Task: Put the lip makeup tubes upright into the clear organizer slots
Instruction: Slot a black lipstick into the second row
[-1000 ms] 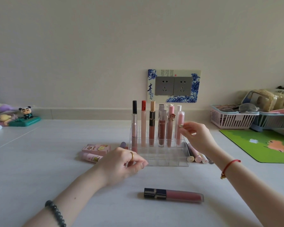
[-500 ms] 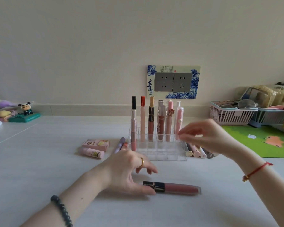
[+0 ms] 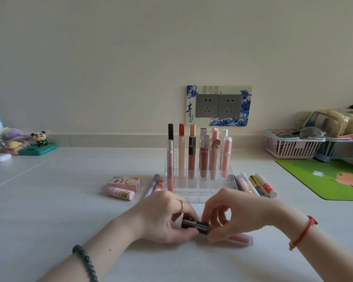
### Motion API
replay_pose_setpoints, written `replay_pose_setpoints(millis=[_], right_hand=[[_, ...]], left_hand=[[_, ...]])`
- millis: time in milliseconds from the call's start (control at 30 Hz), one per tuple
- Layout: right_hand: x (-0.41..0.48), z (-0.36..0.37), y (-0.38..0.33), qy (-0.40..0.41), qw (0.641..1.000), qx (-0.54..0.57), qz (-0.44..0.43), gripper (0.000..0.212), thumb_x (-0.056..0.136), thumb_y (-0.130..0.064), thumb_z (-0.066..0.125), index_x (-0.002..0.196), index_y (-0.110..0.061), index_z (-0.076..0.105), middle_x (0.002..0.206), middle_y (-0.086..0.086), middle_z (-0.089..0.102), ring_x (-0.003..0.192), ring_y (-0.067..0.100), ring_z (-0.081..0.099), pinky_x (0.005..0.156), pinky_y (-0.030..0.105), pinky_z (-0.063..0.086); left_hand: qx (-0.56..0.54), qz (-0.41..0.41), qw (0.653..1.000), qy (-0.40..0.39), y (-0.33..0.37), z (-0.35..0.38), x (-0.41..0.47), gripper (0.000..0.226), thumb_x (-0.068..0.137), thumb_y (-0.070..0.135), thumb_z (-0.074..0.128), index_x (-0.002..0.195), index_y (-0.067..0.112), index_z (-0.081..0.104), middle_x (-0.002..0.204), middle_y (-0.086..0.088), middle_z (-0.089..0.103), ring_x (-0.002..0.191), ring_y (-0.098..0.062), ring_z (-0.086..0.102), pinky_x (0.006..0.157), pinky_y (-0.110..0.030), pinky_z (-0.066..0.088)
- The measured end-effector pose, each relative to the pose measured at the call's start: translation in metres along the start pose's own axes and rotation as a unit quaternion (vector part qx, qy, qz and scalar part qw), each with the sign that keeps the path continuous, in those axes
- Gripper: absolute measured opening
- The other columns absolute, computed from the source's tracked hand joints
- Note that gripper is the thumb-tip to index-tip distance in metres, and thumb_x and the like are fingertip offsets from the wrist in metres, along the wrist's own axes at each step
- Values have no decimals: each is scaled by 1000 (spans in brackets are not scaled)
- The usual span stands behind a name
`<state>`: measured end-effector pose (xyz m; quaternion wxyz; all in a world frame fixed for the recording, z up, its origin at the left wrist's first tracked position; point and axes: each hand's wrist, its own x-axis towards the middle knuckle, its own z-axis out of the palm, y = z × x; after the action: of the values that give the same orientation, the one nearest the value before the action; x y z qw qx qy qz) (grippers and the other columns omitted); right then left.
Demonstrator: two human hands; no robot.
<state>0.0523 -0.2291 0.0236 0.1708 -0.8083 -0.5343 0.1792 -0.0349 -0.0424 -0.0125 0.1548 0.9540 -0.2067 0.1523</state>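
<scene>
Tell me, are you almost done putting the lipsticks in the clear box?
Not yet. Several tubes already stand upright along the back of the clear organizer, roughly seven. Right now the left hand and right hand are both on a dark-capped pink tube lying on the table. More tubes still lie flat to the organizer's right and left, and its front slots look empty.
</scene>
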Motion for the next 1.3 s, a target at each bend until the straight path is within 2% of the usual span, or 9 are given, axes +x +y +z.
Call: replay_pose_setpoints(millis=[133, 267, 400, 533, 767, 900, 1033, 1167, 1300], right_hand=[[-1, -3, -2, 64, 997, 23, -33, 17, 74, -27, 71, 90, -22, 68, 76, -12, 64, 68, -3, 56, 64, 12, 47], [1, -5, 1, 170, 982, 65, -57, 13, 76, -23, 69, 88, -20, 67, 75, -12, 65, 69, -1, 61, 58, 8, 46], [8, -10, 7, 330, 923, 187, -65, 10, 75, -12, 67, 85, -16, 66, 76, -2, 69, 65, 7, 66, 51, 17, 53], [23, -18, 8, 440, 869, 222, -51, 14, 76, -11, 67, 90, -7, 66, 78, 3, 70, 65, 11, 67, 55, 19, 56], [64, -20, -5, 466, 866, 181, -29, 7, 79, -14, 66, 86, -13, 66, 75, -5, 70, 67, 7, 68, 66, 17, 56], [82, -16, -8, 472, 867, 158, -5, 19, 79, -16, 66, 96, -9, 66, 75, -9, 63, 69, -3, 60, 67, 10, 53], [89, -9, -6, 469, 870, 151, 15, 18, 78, -17, 67, 94, -8, 67, 75, -6, 64, 67, -5, 59, 67, 11, 52], [92, -2, -4, 461, 875, 144, 25, 11, 78, -15, 67, 88, -10, 69, 67, -13, 60, 64, -7, 56, 59, -1, 45], [94, 2, -1, 445, 887, 122, 25, 10, 79, -13, 66, 86, -9, 71, 71, -6, 65, 65, -4, 58, 61, 4, 47]], left_hand=[[-70, 17, 993, 93, -3, -5, 2, 19, 75, 42, 65, 89, 29, 67, 69, 14, 64, 58, -5, 52, 66, -15, 39], [-145, -15, 965, 216, -12, -15, 1, 23, 76, 46, 62, 89, 28, 69, 64, 15, 65, 51, -10, 54, 49, -20, 44], [-232, -109, 923, 287, -27, -20, -4, 31, 79, 44, 53, 76, 19, 69, 53, -8, 62, 41, -25, 58, 44, -30, 47], [-97, -224, 918, 311, -48, -23, -7, 45, 69, 58, 40, 79, 27, 72, 70, -1, 72, 68, -18, 65, 68, -32, 52], [-73, -308, 908, 274, -58, -24, -10, 24, 79, 42, 49, 77, 28, 69, 59, -7, 64, 37, -2, 45, 58, -34, 49], [-59, -315, 909, 267, -61, -25, -10, 21, 87, 28, 53, 69, 36, 61, 61, -9, 66, 46, -19, 53, 60, -36, 52], [-57, -320, 908, 263, -65, -25, -12, 21, 84, 37, 50, 65, 40, 59, 61, -6, 66, 56, -27, 60, 62, -36, 54], [-38, -323, 909, 261, -69, -26, -13, 23, 86, 33, 50, 66, 40, 59, 59, -2, 67, 57, -23, 62, 64, -34, 53], [-24, -337, 904, 262, -69, -27, -13, 23, 88, 31, 49, 70, 37, 61, 51, -5, 65, 48, -6, 55, 54, -24, 42]])
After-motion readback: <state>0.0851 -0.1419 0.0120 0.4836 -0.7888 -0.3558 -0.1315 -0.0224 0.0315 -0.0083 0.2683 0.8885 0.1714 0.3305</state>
